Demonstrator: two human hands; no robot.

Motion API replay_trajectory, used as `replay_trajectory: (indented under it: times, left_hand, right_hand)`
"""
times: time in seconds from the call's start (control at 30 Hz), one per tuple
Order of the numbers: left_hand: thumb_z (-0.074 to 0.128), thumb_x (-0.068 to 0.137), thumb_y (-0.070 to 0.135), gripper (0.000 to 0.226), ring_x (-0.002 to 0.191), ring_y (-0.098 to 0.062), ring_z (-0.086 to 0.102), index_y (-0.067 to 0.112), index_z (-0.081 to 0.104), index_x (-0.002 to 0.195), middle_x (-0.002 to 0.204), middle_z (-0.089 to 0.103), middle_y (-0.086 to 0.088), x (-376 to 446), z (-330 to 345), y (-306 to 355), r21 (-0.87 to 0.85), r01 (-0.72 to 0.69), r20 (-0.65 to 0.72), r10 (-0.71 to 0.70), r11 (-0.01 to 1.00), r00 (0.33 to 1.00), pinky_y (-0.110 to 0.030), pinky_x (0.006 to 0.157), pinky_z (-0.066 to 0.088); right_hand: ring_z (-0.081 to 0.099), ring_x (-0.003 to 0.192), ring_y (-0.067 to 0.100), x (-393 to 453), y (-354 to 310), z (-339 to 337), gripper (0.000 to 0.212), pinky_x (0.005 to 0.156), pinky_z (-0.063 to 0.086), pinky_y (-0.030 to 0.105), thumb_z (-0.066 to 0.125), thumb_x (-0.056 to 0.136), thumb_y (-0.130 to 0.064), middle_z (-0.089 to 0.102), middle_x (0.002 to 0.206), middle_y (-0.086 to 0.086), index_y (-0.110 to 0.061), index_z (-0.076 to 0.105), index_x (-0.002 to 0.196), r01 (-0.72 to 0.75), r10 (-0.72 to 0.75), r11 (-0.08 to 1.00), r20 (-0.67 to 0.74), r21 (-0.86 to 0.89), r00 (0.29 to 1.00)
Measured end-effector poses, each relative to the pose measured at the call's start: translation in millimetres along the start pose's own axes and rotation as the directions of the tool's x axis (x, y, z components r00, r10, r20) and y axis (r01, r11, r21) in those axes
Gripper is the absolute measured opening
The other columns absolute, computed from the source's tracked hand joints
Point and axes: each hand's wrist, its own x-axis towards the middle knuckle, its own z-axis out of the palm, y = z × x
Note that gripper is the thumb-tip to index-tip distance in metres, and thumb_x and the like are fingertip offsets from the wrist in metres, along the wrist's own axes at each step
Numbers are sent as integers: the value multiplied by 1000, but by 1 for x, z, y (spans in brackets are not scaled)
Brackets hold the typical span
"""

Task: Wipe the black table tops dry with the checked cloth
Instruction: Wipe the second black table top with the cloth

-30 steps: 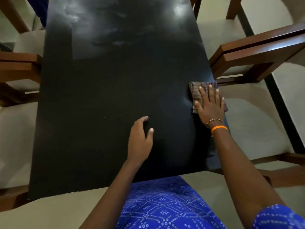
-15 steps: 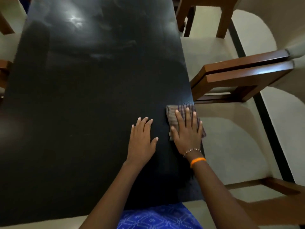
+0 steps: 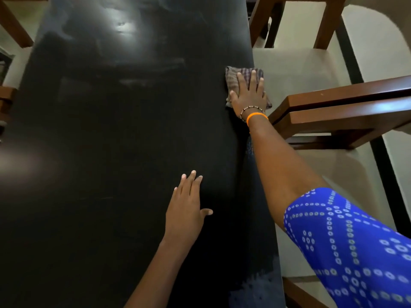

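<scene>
A long black table top (image 3: pixel 115 141) fills most of the view, glossy, with faint streaks and a light glare near its far end. A folded brown checked cloth (image 3: pixel 233 77) lies at the table's right edge, partly hanging over it. My right hand (image 3: pixel 250 96) presses flat on the cloth, fingers spread, with a beaded bracelet and an orange band on the wrist. My left hand (image 3: pixel 185 207) rests flat on the bare table nearer to me, fingers apart, holding nothing.
Wooden chairs with beige seats (image 3: pixel 295 72) stand along the right side; a brown armrest (image 3: pixel 347 112) sits close to my right wrist. More chair parts (image 3: pixel 13 27) show at the far left. Pale floor (image 3: pixel 378 52) with a dark stripe runs on the right.
My right hand has slid the cloth away from me along the right edge after pulling it near. My left hand stayed flat on the table. The view moved closer over the table.
</scene>
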Motion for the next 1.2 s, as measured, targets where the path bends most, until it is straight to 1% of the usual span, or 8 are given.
replay_trajectory:
  times: [0.17, 0.27, 0.4, 0.67, 0.8, 0.9, 1.03, 1.2]
  left_hand:
    - [68, 78, 36, 85, 146, -16, 4, 22, 18, 145, 157, 10, 5, -2, -1, -1, 24, -7, -5, 7, 1000, 1000, -33, 116, 13]
    - [66, 80, 36, 83, 146, -18, 4, 21, 18, 146, 157, 11, 3, -5, -1, -3, 33, -30, -17, 31, 999, 999, -35, 116, 11]
    - [60, 86, 37, 71, 145, -18, 9, 18, 25, 145, 154, 23, 1, -20, 7, -2, -21, -97, -94, 94, 995, 991, -34, 115, 6]
    - [57, 87, 38, 70, 146, -15, 2, 20, 24, 145, 155, 21, 3, -86, 32, -12, -12, -242, -13, 241, 970, 970, -34, 115, 1]
    - [54, 90, 29, 61, 146, -16, 6, 18, 27, 144, 153, 27, 1, -115, 32, -29, -90, -268, -37, 265, 959, 963, -32, 115, 1]
    - [54, 90, 22, 60, 145, -16, 7, 19, 27, 144, 153, 27, 1, -136, 30, -50, -90, -269, -42, 266, 959, 963, -33, 115, 1]
    - [54, 89, 13, 63, 145, -13, 6, 20, 26, 144, 153, 25, 2, -165, 21, -80, -108, -258, -77, 250, 960, 965, -34, 117, 2]
    - [50, 87, -1, 61, 145, -18, 12, 13, 29, 142, 151, 30, -4, -205, 5, -131, -145, -193, -179, 166, 971, 970, -36, 117, 5]
  right_hand:
    - [-2, 147, 33, -41, 7, 6, 60, 116, 14, 52, 35, 96, -42, -5, 160, 4, -32, 10, 149, 12, -12, 1000, -10, 2, 1000]
    - [1, 147, 32, -96, 19, 16, 60, 114, 18, 52, 36, 95, -42, -1, 160, 5, -32, 12, 149, 18, -18, 1000, -57, -13, 998]
    - [4, 146, 33, -174, 36, 29, 61, 114, 20, 50, 36, 95, -42, -1, 160, 7, -32, 10, 149, 8, -12, 998, -65, -59, 998]
    - [0, 147, 30, -337, 68, 49, 63, 114, 22, 48, 36, 94, -43, -5, 160, 6, -33, 6, 149, -41, 41, 996, -2, -74, 999]
    - [14, 145, 33, -441, 86, 61, 60, 110, 30, 50, 32, 91, -43, 11, 159, 10, -29, 19, 148, -80, 77, 993, -36, -84, 996]
    - [13, 145, 33, -473, 80, 72, 60, 114, 19, 52, 26, 90, -45, 12, 158, 10, -27, 21, 147, -157, 152, 983, -55, -91, 987]
    - [-1, 147, 32, -469, 50, 86, 62, 116, -1, 52, 38, 92, -41, 1, 160, 9, -29, 15, 148, -239, 232, 968, -98, -73, 968]
    - [-10, 146, 31, -475, -42, 118, 66, 114, -14, 50, 38, 92, -42, -5, 159, 8, -31, 7, 149, -18, 16, 997, -19, -78, 1000]
